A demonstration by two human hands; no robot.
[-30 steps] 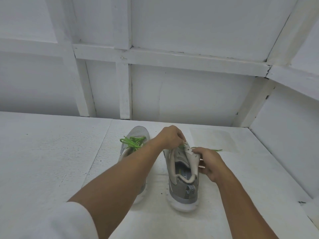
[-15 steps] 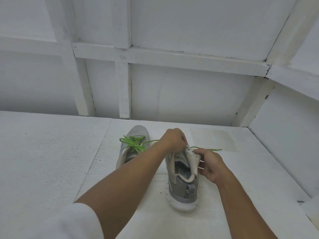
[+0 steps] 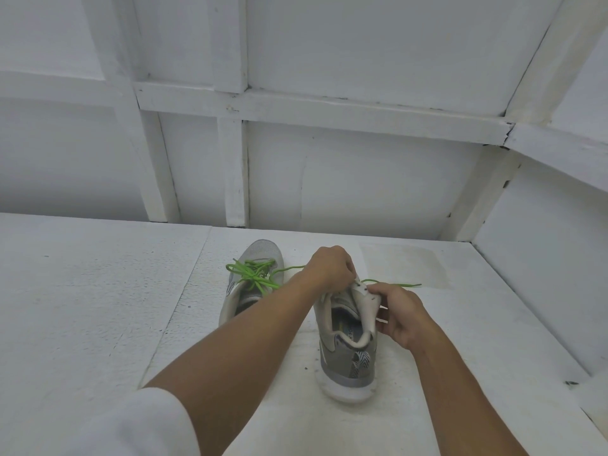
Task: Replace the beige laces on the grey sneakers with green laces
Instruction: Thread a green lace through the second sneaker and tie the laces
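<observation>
Two grey sneakers stand side by side on the white table (image 3: 98, 307). The left sneaker (image 3: 260, 258) carries a tied green lace (image 3: 253, 274). The right sneaker (image 3: 348, 353) has its heel towards me. My left hand (image 3: 332, 268) is curled over its front and pinches a green lace (image 3: 391, 284) whose ends trail out to both sides. My right hand (image 3: 399, 315) grips the pale eyelet flap on the shoe's right side. The toe of the right sneaker is hidden behind my hands.
White panelled walls with wooden battens close off the back (image 3: 362, 179) and the right side (image 3: 543, 258) of the table. A small dark speck (image 3: 570, 383) lies near the right edge.
My left hand has moved slightly away from me, drawing the green lace further out to the left. The right end of the lace now lies longer on the table.
</observation>
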